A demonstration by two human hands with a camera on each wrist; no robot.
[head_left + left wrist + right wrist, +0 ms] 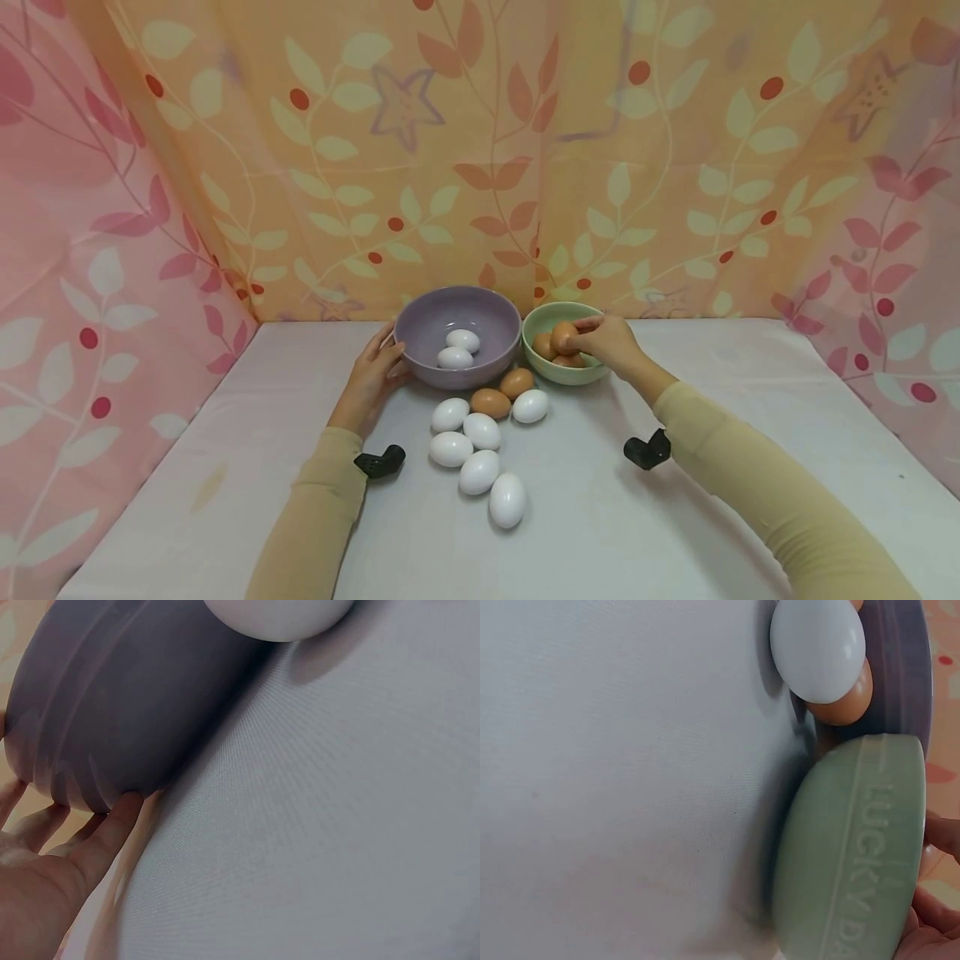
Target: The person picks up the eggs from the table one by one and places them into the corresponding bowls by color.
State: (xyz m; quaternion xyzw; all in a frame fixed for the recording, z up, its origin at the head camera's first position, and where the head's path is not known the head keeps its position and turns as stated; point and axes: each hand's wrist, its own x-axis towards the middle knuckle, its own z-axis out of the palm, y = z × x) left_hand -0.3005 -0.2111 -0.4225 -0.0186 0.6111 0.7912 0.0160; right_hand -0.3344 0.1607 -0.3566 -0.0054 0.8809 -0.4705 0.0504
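My left hand [369,379] rests against the left side of the purple bowl [501,321]. Its fingertips touch the outer wall in the left wrist view. Two white eggs [455,358] lie inside this bowl. Over the smaller green bowl [573,376], my right hand [611,343] pinches a brown egg [564,337] between thumb and fingers. Other brown eggs [544,347] sit in the green bowl, partly hidden by the held one. The right wrist view shows raised lettering on the green bowl's outside, with fingers at its rim; the held egg is mostly hidden there.
Two brown eggs [491,403] lie on the white tablecloth [585,517] in front of the bowls. Several white eggs [479,472] are scattered nearer to me. Behind the bowls, which stand side by side, hangs a patterned cloth [480,167].
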